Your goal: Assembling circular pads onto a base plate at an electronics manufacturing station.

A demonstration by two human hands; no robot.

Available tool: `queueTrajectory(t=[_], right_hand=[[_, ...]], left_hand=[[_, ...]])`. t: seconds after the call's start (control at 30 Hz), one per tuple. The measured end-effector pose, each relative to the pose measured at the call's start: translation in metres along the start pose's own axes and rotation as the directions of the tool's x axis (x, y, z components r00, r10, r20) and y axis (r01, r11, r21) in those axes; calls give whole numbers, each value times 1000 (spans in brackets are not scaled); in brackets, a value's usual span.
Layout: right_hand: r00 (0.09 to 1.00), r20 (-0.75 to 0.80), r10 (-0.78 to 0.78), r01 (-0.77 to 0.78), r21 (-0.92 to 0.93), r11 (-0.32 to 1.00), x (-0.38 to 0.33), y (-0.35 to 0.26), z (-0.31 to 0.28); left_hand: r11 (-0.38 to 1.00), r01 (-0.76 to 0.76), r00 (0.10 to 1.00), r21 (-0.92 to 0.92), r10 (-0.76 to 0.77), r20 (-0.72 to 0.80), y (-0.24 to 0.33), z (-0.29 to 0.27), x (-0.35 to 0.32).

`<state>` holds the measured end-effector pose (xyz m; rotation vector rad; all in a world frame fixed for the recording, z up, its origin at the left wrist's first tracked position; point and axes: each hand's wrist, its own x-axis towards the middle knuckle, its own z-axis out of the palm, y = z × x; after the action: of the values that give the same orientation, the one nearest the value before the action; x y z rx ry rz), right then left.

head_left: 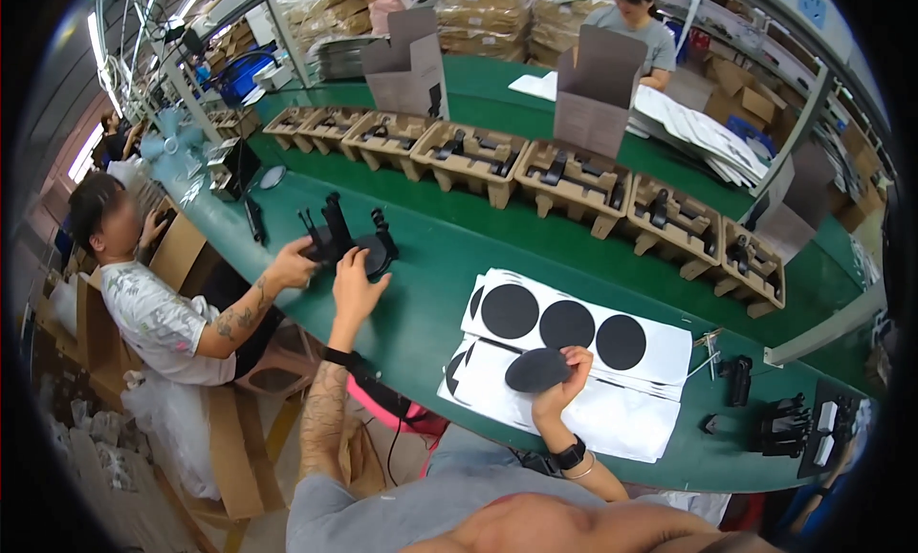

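My right hand (564, 389) pinches a round black pad (536, 370) by its edge, above white backing sheets (612, 414). Several more black discs (510, 311) lie stuck on these sheets. Stretched out to the left, my left hand (358, 290) has its fingers and thumb apart. Its fingertips are at the near edge of a black part with a round base (381, 257), and whether they press on it I cannot tell. Beside it, a co-worker's hand (292, 263) is at another black part with upright prongs (330, 233).
Moulded brown cardboard trays (469, 161) holding black parts run in a row along the green table (430, 300). Tall open boxes (598, 89) stand behind them. Black parts (784, 424) and a small tool (708, 350) lie at right. A co-worker (158, 304) sits at left.
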<state>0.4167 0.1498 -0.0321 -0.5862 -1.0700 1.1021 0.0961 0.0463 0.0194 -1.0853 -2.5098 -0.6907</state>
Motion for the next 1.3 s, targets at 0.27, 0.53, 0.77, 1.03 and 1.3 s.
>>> queueTrajectory(t=[0.27,0.53,0.77,1.03,1.3], right_hand=[[996,35,87,-86,-17,996,-11,-10,6],[993,54,107,-108,3,994,-12,-16,15],[994,60,96,-96,-6,995,-12,-16,16],[994,68,80,-83,40,996,-14,-4,26],[980,141,143,-153,64,986,-11,-4,37]], left_hand=[[985,40,982,170,-70,173,-11,-27,21],[964,184,909,191,-241,341,-30,-64,25],[998,-33,881,-49,52,470,-73,-17,64],[994,113,810,-12,-85,581,-80,23,100],[997,48,917,-66,-17,399,-91,26,107]])
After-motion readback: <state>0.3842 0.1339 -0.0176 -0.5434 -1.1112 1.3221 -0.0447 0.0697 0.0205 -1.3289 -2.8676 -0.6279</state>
